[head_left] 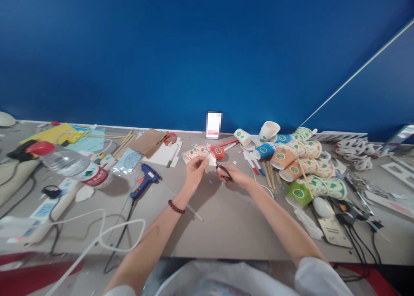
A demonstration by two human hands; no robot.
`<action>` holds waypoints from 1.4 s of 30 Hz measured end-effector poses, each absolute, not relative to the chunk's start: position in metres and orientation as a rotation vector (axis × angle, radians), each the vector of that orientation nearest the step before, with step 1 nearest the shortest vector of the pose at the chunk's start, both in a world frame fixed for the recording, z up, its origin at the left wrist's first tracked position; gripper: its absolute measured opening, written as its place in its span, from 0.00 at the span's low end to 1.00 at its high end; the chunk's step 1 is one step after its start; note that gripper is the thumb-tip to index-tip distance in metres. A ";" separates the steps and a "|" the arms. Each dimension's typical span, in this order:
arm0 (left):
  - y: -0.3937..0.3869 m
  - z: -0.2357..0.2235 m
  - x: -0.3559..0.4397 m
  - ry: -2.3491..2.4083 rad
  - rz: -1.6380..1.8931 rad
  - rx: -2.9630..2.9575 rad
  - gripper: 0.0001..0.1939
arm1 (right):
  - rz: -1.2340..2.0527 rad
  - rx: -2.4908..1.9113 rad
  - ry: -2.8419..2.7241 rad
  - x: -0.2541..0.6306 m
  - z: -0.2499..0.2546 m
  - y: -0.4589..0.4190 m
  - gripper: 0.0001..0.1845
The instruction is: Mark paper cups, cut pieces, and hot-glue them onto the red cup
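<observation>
The white paper piece (211,159) is raised over the middle of the table (226,227), just right of the fingertips of the left hand (195,170). Thumb and forefinger of that hand are together, pinched on its left edge, so most of what shows stands out beyond them. The right hand (233,176) has its fingers closed around the black handles of the scissors (228,173), whose blades point far and left towards the piece's right side; whether they bite into it is too small to tell. The paper thus lies between the two hands.

Just beyond the left hand, a patterned paper cup (195,152) lies on its side, with a red paper cup (217,152) to its right. Farther off, a phone (214,125) leans on the blue wall (194,63). A blue glue gun (145,180) lies left of the left hand, and a bottle (73,164) farther left. Several wooden sticks (268,173) lie to the right of the right hand, near an orange cup (281,156).
</observation>
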State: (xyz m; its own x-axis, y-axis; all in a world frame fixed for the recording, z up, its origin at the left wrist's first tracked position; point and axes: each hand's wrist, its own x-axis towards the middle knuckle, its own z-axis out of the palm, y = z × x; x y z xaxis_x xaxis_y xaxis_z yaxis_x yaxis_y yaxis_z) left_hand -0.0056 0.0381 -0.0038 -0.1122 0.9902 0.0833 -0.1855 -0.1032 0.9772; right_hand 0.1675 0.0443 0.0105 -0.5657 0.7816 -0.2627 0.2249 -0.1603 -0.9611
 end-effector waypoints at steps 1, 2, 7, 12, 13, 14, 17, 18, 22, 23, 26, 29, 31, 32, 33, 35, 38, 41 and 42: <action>0.038 -0.004 -0.006 1.096 1.439 1.083 0.15 | 1.778 -1.135 -1.692 0.168 0.011 0.044 0.26; 0.038 -0.003 -0.005 1.097 1.439 1.085 0.15 | 1.781 -1.130 -1.693 0.168 0.012 0.044 0.26; 0.038 -0.002 -0.006 1.096 1.439 1.104 0.16 | 1.767 -1.151 -1.698 0.167 0.013 0.045 0.26; 0.039 -0.003 -0.006 1.102 1.448 1.103 0.15 | 1.765 -1.174 -1.675 0.166 0.011 0.044 0.28; 0.039 -0.003 -0.006 1.102 1.450 1.103 0.15 | 1.761 -1.173 -1.670 0.166 0.011 0.044 0.28; 0.039 -0.003 -0.006 1.100 1.451 1.102 0.15 | 1.758 -1.172 -1.667 0.166 0.010 0.044 0.28; 0.038 -0.002 -0.005 1.102 1.454 1.092 0.15 | 1.747 -1.178 -1.661 0.166 0.007 0.045 0.28; 0.038 -0.002 -0.005 1.104 1.451 1.088 0.15 | 1.746 -1.179 -1.660 0.166 0.006 0.045 0.28; 0.037 0.000 -0.005 1.109 1.438 1.069 0.14 | 1.750 -1.157 -1.663 0.165 0.005 0.045 0.28; 0.037 0.000 -0.005 1.110 1.436 1.066 0.14 | 1.752 -1.154 -1.661 0.165 0.005 0.045 0.28; 0.037 0.001 -0.005 1.115 1.431 1.073 0.14 | 1.764 -1.162 -1.641 0.165 0.006 0.045 0.27; 0.036 0.001 -0.005 1.115 1.425 1.080 0.14 | 1.769 -1.159 -1.632 0.164 0.008 0.044 0.27; 0.036 0.000 -0.004 1.114 1.427 1.085 0.15 | 1.770 -1.151 -1.631 0.164 0.010 0.044 0.27; 0.036 0.000 -0.004 1.111 1.431 1.091 0.15 | 1.772 -1.147 -1.632 0.164 0.011 0.043 0.27; 0.036 0.000 -0.004 1.107 1.433 1.099 0.15 | 1.773 -1.142 -1.636 0.163 0.012 0.043 0.27; 0.036 0.000 -0.004 1.104 1.431 1.114 0.16 | 1.773 -1.134 -1.644 0.163 0.013 0.042 0.27; 0.035 0.002 -0.004 1.107 1.433 1.119 0.15 | 1.764 -1.130 -1.653 0.164 0.015 0.042 0.27; 0.035 0.003 -0.004 1.111 1.431 1.114 0.15 | 1.764 -1.133 -1.647 0.163 0.015 0.042 0.28; 0.035 0.003 -0.004 1.114 1.430 1.113 0.15 | 1.767 -1.134 -1.640 0.163 0.014 0.042 0.28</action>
